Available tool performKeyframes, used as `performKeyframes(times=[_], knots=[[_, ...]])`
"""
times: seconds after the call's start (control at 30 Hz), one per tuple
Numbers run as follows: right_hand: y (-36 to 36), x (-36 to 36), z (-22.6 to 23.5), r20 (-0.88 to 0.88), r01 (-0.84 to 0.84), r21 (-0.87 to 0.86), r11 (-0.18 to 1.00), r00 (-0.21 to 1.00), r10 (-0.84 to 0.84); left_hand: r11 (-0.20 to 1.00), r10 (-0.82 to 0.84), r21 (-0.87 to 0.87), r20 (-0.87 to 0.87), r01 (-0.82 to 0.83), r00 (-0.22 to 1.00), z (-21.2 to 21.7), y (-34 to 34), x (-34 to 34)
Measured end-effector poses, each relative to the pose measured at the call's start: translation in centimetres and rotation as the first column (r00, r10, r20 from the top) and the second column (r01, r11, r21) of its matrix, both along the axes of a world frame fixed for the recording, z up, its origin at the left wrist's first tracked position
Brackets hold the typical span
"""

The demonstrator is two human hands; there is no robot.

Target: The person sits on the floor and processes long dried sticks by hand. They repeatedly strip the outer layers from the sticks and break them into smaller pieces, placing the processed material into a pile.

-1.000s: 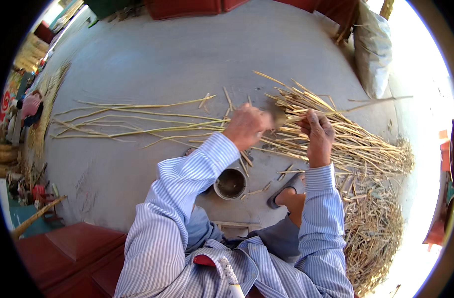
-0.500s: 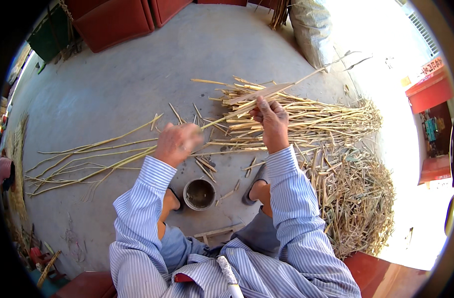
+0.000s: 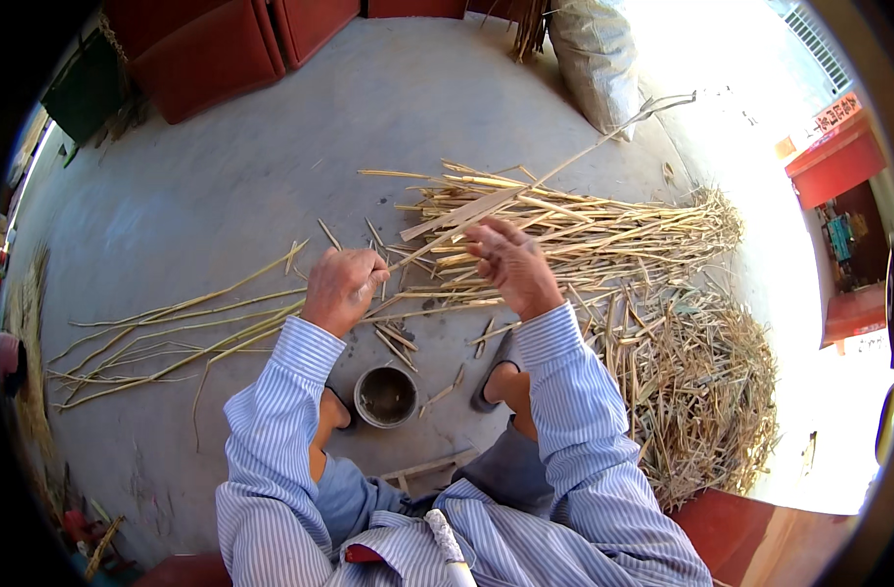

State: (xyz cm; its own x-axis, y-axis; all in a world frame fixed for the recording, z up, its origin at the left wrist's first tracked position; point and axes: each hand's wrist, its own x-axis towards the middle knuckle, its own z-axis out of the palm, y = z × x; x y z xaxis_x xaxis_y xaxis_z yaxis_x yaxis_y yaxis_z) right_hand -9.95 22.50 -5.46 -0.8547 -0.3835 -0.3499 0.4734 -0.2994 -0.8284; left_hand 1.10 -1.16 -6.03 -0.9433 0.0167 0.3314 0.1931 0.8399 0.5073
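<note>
My left hand [image 3: 346, 287] is closed on the lower end of a long dry stalk [image 3: 582, 155] that slants up to the right, thin and bent at its tip. A flat, pale leaf sheath [image 3: 461, 215] sticks out along it. My right hand [image 3: 515, 264] is beside the stalk with its fingers apart, fingertips close to the sheath; whether they touch it I cannot tell. Beneath and beyond that hand lies a wide pile of straight yellow stalks [image 3: 603, 230]. Several long thin stems [image 3: 187, 311] fan out on the floor left of my left hand.
A round container [image 3: 385, 396] with murky contents stands between my feet. Short cut pieces [image 3: 398, 338] lie around it. To the right is a heap of dry husks [image 3: 706, 391]. Farther off stand a pale woven sack [image 3: 596, 68] and red seats [image 3: 197, 59].
My right hand has loosened from its pinch on the stalk and spread its fingers. My left hand, blurred before, is now still and closed on the stalk's end. The stalk has shifted slightly left.
</note>
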Motion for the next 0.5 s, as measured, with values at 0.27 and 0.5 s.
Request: performKeyframes(times=[0.27, 0.5], knots=[[-4.2, 2.6, -0.9, -0.242, -0.053, 0.146, 0.988, 0.966, 0.088, 0.998, -0.035, 0.061, 0.025, 0.034, 0.999, -0.3, 0.9, -0.4], [-4.3, 2.4, -0.3, -0.211, 0.109, 0.149, 0.983, 0.975, -0.076, 0.991, -0.009, -0.133, -0.070, -0.001, 0.997, 0.1, 1.0, 0.3]])
